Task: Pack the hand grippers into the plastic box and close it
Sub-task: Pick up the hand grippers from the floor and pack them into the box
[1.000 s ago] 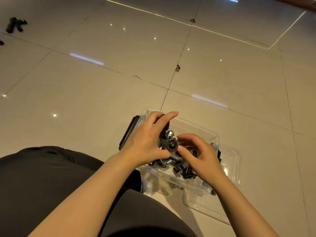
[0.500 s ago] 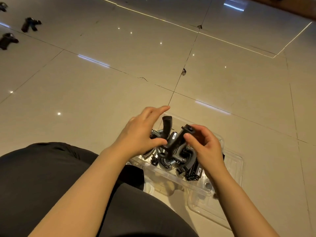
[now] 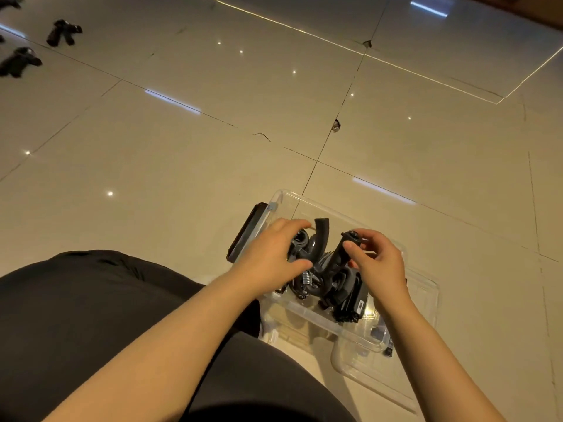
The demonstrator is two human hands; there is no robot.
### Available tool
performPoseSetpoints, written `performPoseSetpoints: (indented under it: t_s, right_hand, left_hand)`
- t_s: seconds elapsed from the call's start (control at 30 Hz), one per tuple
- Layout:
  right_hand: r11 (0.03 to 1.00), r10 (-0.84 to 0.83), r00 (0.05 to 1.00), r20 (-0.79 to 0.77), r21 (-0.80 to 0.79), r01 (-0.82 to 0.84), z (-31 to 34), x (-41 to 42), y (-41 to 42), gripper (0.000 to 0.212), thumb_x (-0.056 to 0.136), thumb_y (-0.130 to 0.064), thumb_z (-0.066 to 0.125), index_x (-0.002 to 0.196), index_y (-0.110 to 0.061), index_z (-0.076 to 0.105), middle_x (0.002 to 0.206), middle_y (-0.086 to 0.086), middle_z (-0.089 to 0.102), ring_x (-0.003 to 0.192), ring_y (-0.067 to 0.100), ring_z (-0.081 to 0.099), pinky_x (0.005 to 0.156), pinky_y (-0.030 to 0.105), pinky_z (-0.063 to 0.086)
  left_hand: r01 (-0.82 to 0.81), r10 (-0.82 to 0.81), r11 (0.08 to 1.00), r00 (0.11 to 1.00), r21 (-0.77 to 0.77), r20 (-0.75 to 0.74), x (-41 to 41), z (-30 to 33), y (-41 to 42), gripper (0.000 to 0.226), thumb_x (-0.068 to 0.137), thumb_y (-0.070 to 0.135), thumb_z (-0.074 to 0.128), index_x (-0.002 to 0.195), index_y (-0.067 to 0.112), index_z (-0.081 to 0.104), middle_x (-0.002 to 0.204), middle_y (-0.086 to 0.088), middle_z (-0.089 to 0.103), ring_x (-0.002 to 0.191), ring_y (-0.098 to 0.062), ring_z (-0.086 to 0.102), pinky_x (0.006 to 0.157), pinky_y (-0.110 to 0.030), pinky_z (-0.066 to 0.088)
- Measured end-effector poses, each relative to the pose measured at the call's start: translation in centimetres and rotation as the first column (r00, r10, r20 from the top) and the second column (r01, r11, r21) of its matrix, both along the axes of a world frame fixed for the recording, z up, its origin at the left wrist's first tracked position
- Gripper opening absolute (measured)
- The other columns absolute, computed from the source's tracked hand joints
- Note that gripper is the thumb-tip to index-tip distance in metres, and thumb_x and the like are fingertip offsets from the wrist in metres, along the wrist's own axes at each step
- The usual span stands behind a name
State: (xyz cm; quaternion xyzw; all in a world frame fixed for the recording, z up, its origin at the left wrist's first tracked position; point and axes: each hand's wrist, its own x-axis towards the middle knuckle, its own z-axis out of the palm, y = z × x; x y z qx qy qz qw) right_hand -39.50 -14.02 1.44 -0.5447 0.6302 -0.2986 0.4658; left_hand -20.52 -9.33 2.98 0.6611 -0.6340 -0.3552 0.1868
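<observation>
A clear plastic box (image 3: 344, 328) stands on the tiled floor in front of my knee, holding a pile of black hand grippers (image 3: 338, 287) with metal springs. My left hand (image 3: 274, 254) grips one black hand gripper (image 3: 320, 239) at the pile's left, its curved handle sticking up. My right hand (image 3: 376, 263) pinches the top of another upright handle (image 3: 342, 249) between thumb and fingers. The box's clear lid (image 3: 420, 303) lies flat under and to the right of the box.
More black hand grippers lie on the floor at the far left (image 3: 62, 32) (image 3: 18, 60). A dark flat object (image 3: 248, 231) leans against the box's left side. My black-clad leg (image 3: 100, 315) fills the lower left. Glossy tiles surround the box.
The view has tilted, showing more loose grippers at far left. Both hands have shifted within the box: the right hand now pinches a handle top, and the left hand has lowered onto the pile.
</observation>
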Motion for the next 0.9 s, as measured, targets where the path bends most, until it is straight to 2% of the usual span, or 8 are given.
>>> performPoseSetpoints:
  t_s: [0.17, 0.23, 0.33, 0.47, 0.63, 0.7, 0.77, 0.9]
  right_hand:
    - [0.998, -0.045, 0.985, 0.166, -0.025, 0.05, 2.4, 2.5, 1.0, 0.019, 0.083, -0.017, 0.069, 0.098, -0.028, 0.065, 0.092, -0.002, 0.066, 0.086, 0.021, 0.067, 0.076, 0.045, 0.057]
    - [0.997, -0.083, 0.946, 0.315, 0.033, 0.077, 3.7, 3.1, 1.3, 0.018, 0.084, -0.012, 0.068, 0.099, -0.022, 0.066, 0.089, 0.002, 0.063, 0.084, 0.024, 0.068, 0.072, 0.039, 0.058]
    - [0.997, -0.082, 0.915, 0.395, 0.026, 0.078, 5.4, 3.6, 1.8, 0.019, 0.083, -0.009, 0.068, 0.098, -0.019, 0.067, 0.09, 0.004, 0.063, 0.086, 0.024, 0.069, 0.069, 0.032, 0.058]
    - [0.992, 0.094, 0.944, 0.315, -0.112, -0.062, 6.8, 3.5, 1.8, 0.028, 0.078, -0.02, 0.072, 0.104, -0.024, 0.064, 0.098, -0.002, 0.066, 0.092, 0.017, 0.066, 0.071, 0.025, 0.055]
    - [0.864, 0.433, 0.901, -0.013, -0.279, -0.419, 8.3, 1.3, 0.1, 0.08, 0.06, -0.056, 0.075, 0.13, -0.054, 0.037, 0.141, -0.025, 0.035, 0.128, -0.007, 0.034, 0.1, 0.022, 0.036]
    - [0.813, 0.543, 0.84, 0.001, -0.249, -0.526, 9.0, 0.7, -0.6, 0.09, 0.053, -0.063, 0.077, 0.133, -0.053, 0.036, 0.144, -0.025, 0.032, 0.133, -0.006, 0.03, 0.104, 0.024, 0.032]
    - [0.774, 0.621, 0.778, 0.095, -0.236, -0.588, 9.6, 0.6, -0.6, 0.084, 0.054, -0.059, 0.08, 0.129, -0.046, 0.046, 0.139, -0.017, 0.044, 0.13, 0.004, 0.041, 0.104, 0.027, 0.038]
    - [0.816, 0.573, 0.793, 0.206, -0.233, -0.529, 9.4, 1.1, -0.1, 0.072, 0.057, -0.04, 0.085, 0.122, -0.029, 0.056, 0.124, -0.01, 0.058, 0.114, 0.014, 0.059, 0.093, 0.025, 0.049]
  left_hand:
    - [-0.214, 0.22, 0.968, 0.975, -0.128, 0.041, -2.5, 0.1, 0.3, 0.071, 0.073, 0.052, 0.071, 0.131, 0.031, 0.037, 0.143, 0.008, 0.028, 0.12, -0.014, 0.045, 0.086, -0.028, 0.043]
    - [-0.255, 0.259, 0.945, 0.966, -0.204, -0.004, -2.1, 0.6, 0.3, 0.07, 0.068, 0.053, 0.074, 0.123, 0.028, 0.04, 0.125, 0.013, 0.042, 0.11, -0.011, 0.05, 0.08, -0.025, 0.039]
    - [-0.26, 0.264, 0.924, 0.964, -0.279, -0.027, -1.5, 1.2, 0.3, 0.068, 0.066, 0.047, 0.078, 0.121, 0.026, 0.043, 0.11, 0.014, 0.056, 0.103, -0.01, 0.056, 0.091, -0.033, 0.043]
    - [-0.291, 0.235, 0.925, 0.944, -0.244, -0.233, -0.9, 2.1, 0.3, 0.072, 0.063, 0.039, 0.077, 0.122, 0.041, 0.037, 0.11, 0.02, 0.056, 0.106, -0.006, 0.056, 0.096, -0.04, 0.044]
    - [-0.145, 0.083, 0.984, 0.893, -0.108, -0.443, 0.7, 3.4, 0.8, 0.079, 0.067, 0.019, 0.079, 0.124, 0.054, 0.038, 0.12, 0.018, 0.057, 0.115, 0.007, 0.049, 0.093, -0.016, 0.037]
    - [-0.033, -0.002, 0.998, 0.865, -0.059, -0.502, 0.9, 3.8, 1.1, 0.084, 0.07, 0.014, 0.078, 0.128, 0.056, 0.036, 0.124, 0.02, 0.055, 0.119, 0.009, 0.045, 0.097, -0.012, 0.033]
    - [0.027, -0.047, 0.999, 0.84, -0.044, -0.541, 0.7, 4.0, 1.5, 0.085, 0.072, 0.01, 0.077, 0.13, 0.055, 0.036, 0.125, 0.022, 0.053, 0.121, 0.009, 0.044, 0.096, -0.006, 0.034]
    - [0.049, -0.055, 0.998, 0.837, -0.026, -0.544, 0.5, 3.6, 1.5, 0.083, 0.075, 0.01, 0.074, 0.134, 0.051, 0.033, 0.127, 0.023, 0.051, 0.121, 0.01, 0.043, 0.094, -0.003, 0.034]
